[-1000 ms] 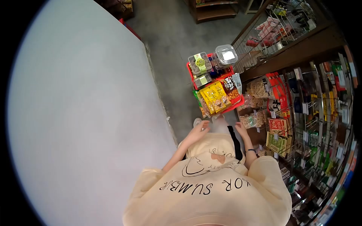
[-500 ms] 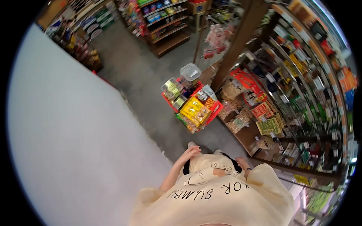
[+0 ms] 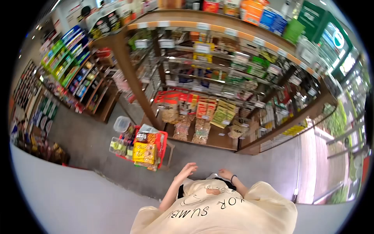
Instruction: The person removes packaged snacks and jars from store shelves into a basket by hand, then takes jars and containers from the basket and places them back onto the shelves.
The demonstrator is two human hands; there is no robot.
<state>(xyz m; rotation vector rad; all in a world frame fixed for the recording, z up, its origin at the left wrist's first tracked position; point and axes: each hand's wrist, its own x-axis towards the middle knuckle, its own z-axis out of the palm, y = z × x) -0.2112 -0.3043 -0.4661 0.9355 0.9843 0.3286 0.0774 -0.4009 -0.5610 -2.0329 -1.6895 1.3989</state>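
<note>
My left hand [image 3: 189, 170] is held out in front of my waist with its fingers stretched, and nothing is in it. To its right, my right hand [image 3: 226, 174] hovers near my waist, a dark band around its wrist. Its fingers look loosely extended, with nothing visible in them. Beyond my left hand is a red basket [image 3: 163, 145] heaped with packaged goods. A yellow snack packet [image 3: 144, 153] lies on top, beside clear plastic containers [image 3: 122, 124]. Neither hand touches the basket or its contents.
Ahead stands a wooden shelf unit [image 3: 187, 19] with several tiers of packaged goods. Bags of dried food [image 3: 202, 128] fill its bottom shelf. More stocked shelves [image 3: 74, 74] are at the left. A pale surface [image 3: 58, 195] borders my left side; a glazed opening [image 3: 315, 156] is at the right.
My view has turned right, so the basket sits farther left and the shelf unit now faces me. Both hands have come slightly forward from beside my body.
</note>
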